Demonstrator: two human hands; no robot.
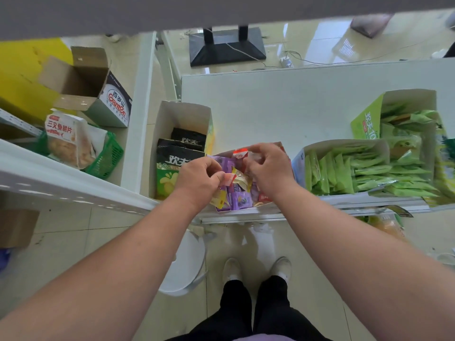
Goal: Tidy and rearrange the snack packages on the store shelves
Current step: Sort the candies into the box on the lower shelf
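- Both hands are down in the small open-topped cardboard display box of mixed purple, yellow and red sachets (240, 193), which sits at the near edge of the white metal shelf (270, 107), right in the middle of the row.
- Left hand (199, 179) has its fingers pinched together on a little red-and-white sachet (227, 179), lifted just above the pile, I'd guess so it can be turned to face the same way as the rest.
- Right hand (269, 166) is curled shut on a red-topped crinkly packet (240, 153) at the far side of the same box. Can't tell exactly how much of it sits under the fingers.
- The sachets in there lie every which way, so this box looks like the messy one still being sorted.
- Just left of it stands a tall white carton of black-and-green chip bags (181, 153), bags upright and facing forward, so probably already fine.
- To the right, a wide white tray box of light green packets (344, 168) is filed on edge in rows, with another green-printed box of green packs (398, 124) behind it, further right.
- Boxes sit up at the shelf's front lip, presumably so shoppers can reach in.
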